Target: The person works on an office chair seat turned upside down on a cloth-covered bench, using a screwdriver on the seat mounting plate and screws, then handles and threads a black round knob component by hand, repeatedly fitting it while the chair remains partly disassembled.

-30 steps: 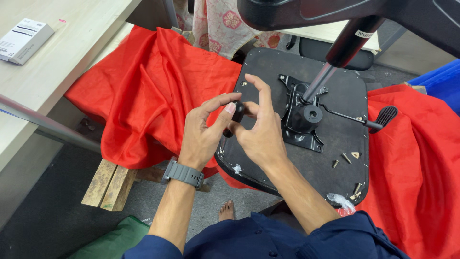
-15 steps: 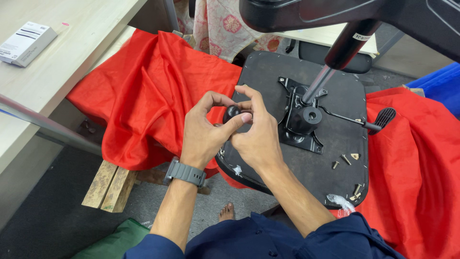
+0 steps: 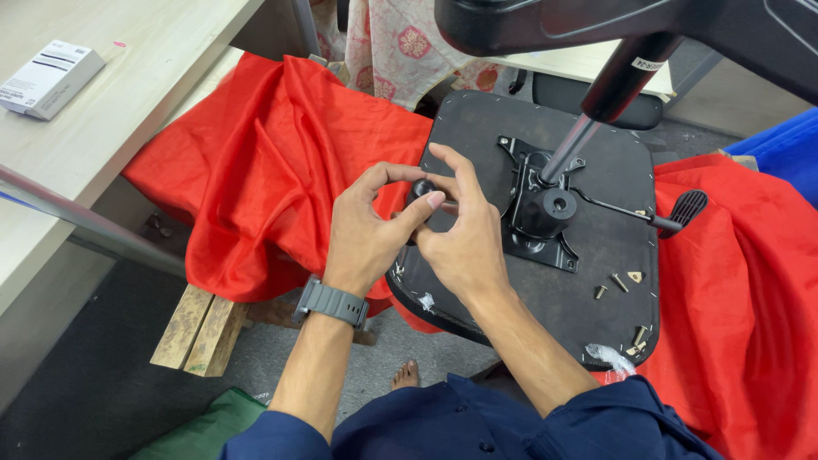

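Note:
An upturned office chair seat (image 3: 596, 136) lies on red cloth (image 3: 281, 162), its black underside facing up. A metal tilt mechanism (image 3: 544, 211) is bolted at its centre, with a gas-lift column (image 3: 588, 128) rising from it and a lever with a ribbed paddle (image 3: 687, 207) sticking out to the right. My left hand (image 3: 362, 234) and my right hand (image 3: 464, 230) meet at the seat's left edge, fingertips pinched together around a small round black knob (image 3: 423, 186). A grey watch (image 3: 332, 301) is on my left wrist.
Loose screws (image 3: 615, 284) and a scrap of clear plastic (image 3: 609, 353) lie on the seat's near right part. A light wooden desk (image 3: 102, 128) with a small white box (image 3: 47, 77) stands at left. Wooden blocks (image 3: 203, 328) sit under the cloth. A blue cloth (image 3: 788, 149) shows at far right.
Both hands have closed in on the black knob: the right hand's fingers, spread a second ago, now pinch it together with the left thumb and forefinger. The seat has not moved.

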